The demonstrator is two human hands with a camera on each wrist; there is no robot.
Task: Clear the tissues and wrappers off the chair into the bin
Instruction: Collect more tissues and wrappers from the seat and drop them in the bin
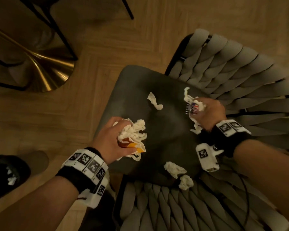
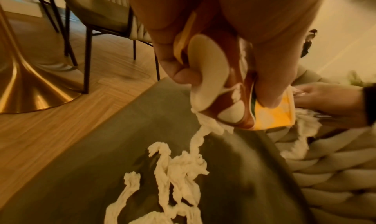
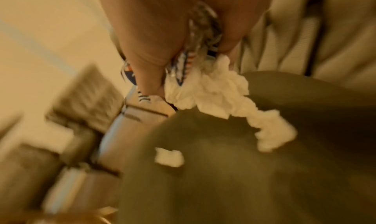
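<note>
Over the chair's dark grey seat [image 1: 170, 139], my left hand [image 1: 117, 139] grips a brown and yellow wrapper [image 1: 132, 146] [image 2: 234, 98] bunched with white tissue [image 1: 137, 130]; strands hang down [image 2: 179, 166]. My right hand [image 1: 205, 110] [image 3: 183, 42] holds a striped blue, red and white wrapper [image 1: 193, 108] [image 3: 195, 53] together with tissue [image 3: 219, 95] near the backrest. Loose tissues lie on the seat: one at the far middle [image 1: 154, 100] [image 3: 168, 156], two at the near edge [image 1: 173, 169] [image 1: 185, 181]. A black bin [image 1: 5, 175] with white scraps inside sits on the floor at the left.
The woven grey backrest [image 1: 237, 77] curves round the seat's right and near sides. A brass table base [image 1: 45, 70] [image 2: 30, 86] and another chair's black legs [image 2: 87, 53] stand on the wooden floor [image 1: 57, 114] to the left. The right wrist view is motion-blurred.
</note>
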